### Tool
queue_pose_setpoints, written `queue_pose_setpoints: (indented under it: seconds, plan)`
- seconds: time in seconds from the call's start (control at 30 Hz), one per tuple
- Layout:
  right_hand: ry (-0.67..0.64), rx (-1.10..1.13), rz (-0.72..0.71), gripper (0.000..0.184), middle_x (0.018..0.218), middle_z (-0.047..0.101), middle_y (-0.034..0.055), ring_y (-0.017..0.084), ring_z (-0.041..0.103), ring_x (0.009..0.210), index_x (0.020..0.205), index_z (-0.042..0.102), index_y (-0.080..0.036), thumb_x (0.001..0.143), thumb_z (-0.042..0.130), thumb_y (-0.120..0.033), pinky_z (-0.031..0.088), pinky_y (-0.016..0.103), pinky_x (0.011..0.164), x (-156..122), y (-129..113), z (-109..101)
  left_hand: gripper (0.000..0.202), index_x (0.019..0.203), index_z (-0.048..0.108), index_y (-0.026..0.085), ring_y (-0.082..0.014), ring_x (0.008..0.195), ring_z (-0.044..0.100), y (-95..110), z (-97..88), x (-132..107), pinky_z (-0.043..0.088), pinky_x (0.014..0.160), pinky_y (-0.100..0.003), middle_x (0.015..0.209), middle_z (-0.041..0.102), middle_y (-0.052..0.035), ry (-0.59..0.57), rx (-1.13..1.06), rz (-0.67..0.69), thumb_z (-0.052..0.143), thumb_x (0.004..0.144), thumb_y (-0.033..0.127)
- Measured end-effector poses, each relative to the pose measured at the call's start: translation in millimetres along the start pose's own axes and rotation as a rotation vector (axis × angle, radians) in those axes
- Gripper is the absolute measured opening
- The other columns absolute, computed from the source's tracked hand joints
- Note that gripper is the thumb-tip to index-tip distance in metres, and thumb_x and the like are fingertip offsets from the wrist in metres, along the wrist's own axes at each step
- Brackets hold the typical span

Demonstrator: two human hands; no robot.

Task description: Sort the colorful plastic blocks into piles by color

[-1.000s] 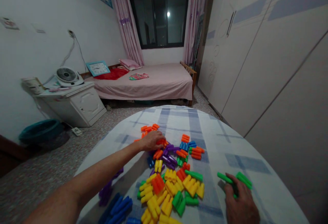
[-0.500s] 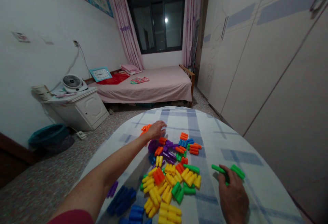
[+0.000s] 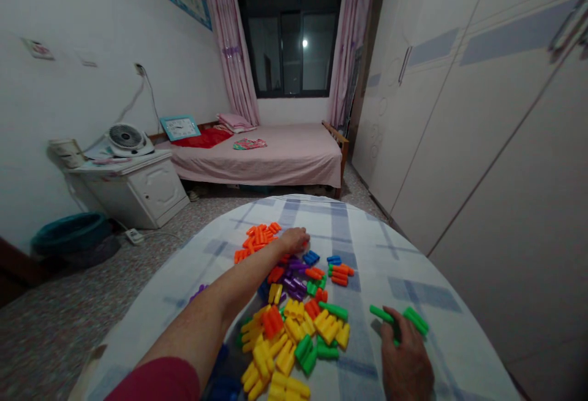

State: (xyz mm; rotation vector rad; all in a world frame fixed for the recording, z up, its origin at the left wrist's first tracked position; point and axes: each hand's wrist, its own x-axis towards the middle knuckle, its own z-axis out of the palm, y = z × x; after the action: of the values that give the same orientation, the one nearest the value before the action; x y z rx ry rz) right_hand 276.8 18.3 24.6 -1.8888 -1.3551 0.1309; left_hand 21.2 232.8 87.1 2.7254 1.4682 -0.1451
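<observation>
A heap of plastic tube blocks (image 3: 298, 321) in yellow, orange, green, purple and blue lies on the checked tablecloth (image 3: 367, 248). My left hand (image 3: 294, 240) reaches to the far side of the heap, between a separate orange pile (image 3: 257, 237) and some blue blocks (image 3: 311, 258). Its fingers curl down over a small orange block. My right hand (image 3: 404, 358) rests palm down near the right front edge, fingers closed over green blocks (image 3: 416, 320) set apart from the heap.
The round table drops off to the floor on the left and far sides. Beyond it are a pink bed (image 3: 275, 153), a white cabinet with a fan (image 3: 126, 139), a teal basin (image 3: 68, 232) and white wardrobes (image 3: 459, 113) on the right.
My left hand has moved from the orange pile to the right, onto the spot where a lone orange block lay. The right hand has stayed on the green blocks. The view has shifted slightly.
</observation>
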Motion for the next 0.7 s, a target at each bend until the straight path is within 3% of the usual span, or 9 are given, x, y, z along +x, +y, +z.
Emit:
queue_pose_setpoints:
  seconds: [0.1, 0.2, 0.3, 0.4, 0.57, 0.7]
  plan:
    - [0.000, -0.001, -0.001, 0.036, 0.100, 0.064, 0.0077, 0.024, 0.058, 0.092, 0.101, 0.062, -0.023, 0.083, 0.038, -0.043, 0.045, 0.034, 0.077, 0.3, -2.5, -0.4, 0.023, 0.097, 0.068, 0.017, -0.0214, 0.091, 0.063, -35.0, -6.6, -31.2, 0.049, 0.078, -0.030, 0.100, 0.066, -0.0109, -0.001, 0.011, -0.113, 0.050, 0.083, 0.021]
    - [0.006, -0.013, -0.015, 0.036, 0.098, 0.064, 0.0077, 0.024, 0.058, 0.089, 0.101, 0.062, -0.024, 0.084, 0.038, -0.042, 0.045, 0.034, 0.074, 0.4, -2.7, -0.1, 0.025, 0.100, 0.067, 0.018, -0.0222, 0.101, 0.060, -50.5, -13.5, -58.4, 0.046, 0.086, -0.031, 0.104, 0.065, -0.0107, 0.034, -0.009, -0.124, 0.048, 0.087, 0.027]
    - [0.007, -0.027, -0.018, 0.036, 0.099, 0.064, 0.0080, 0.024, 0.058, 0.089, 0.102, 0.062, -0.024, 0.083, 0.038, -0.043, 0.045, 0.034, 0.073, 0.7, -1.6, 1.0, 0.027, 0.107, 0.065, 0.022, -0.0210, 0.108, 0.057, -46.8, -16.6, -73.2, 0.043, 0.092, -0.029, 0.112, 0.063, -0.0075, 0.054, -0.057, -0.061, 0.055, 0.084, 0.033]
    - [0.003, -0.035, -0.016, 0.037, 0.103, 0.063, 0.0085, 0.025, 0.058, 0.092, 0.104, 0.062, -0.023, 0.083, 0.039, -0.043, 0.044, 0.034, 0.074, 1.2, -0.4, 1.4, 0.034, 0.107, 0.065, 0.024, -0.0210, 0.101, 0.060, -34.3, -12.3, -75.5, 0.045, 0.086, -0.027, 0.106, 0.066, -0.0053, 0.031, -0.093, -0.048, 0.066, 0.076, 0.037]
    - [-0.015, -0.019, -0.026, 0.037, 0.100, 0.064, 0.0081, 0.024, 0.058, 0.089, 0.103, 0.062, -0.023, 0.082, 0.039, -0.043, 0.045, 0.034, 0.072, 1.7, -1.0, -0.5, 0.030, 0.096, 0.068, 0.023, -0.0216, 0.090, 0.063, -18.7, -1.8, -71.1, 0.048, 0.076, -0.027, 0.098, 0.067, -0.0054, 0.019, -0.107, -0.118, 0.071, 0.068, 0.032]
    - [-0.015, -0.010, -0.024, 0.037, 0.100, 0.064, 0.0080, 0.024, 0.058, 0.089, 0.101, 0.063, -0.023, 0.083, 0.038, -0.041, 0.044, 0.034, 0.073, 2.4, -2.4, -0.7, 0.020, 0.092, 0.067, 0.022, -0.0208, 0.090, 0.063, -29.4, -10.4, -75.6, 0.047, 0.075, -0.027, 0.097, 0.067, -0.0052, 0.076, -0.108, -0.210, 0.062, 0.073, 0.025]
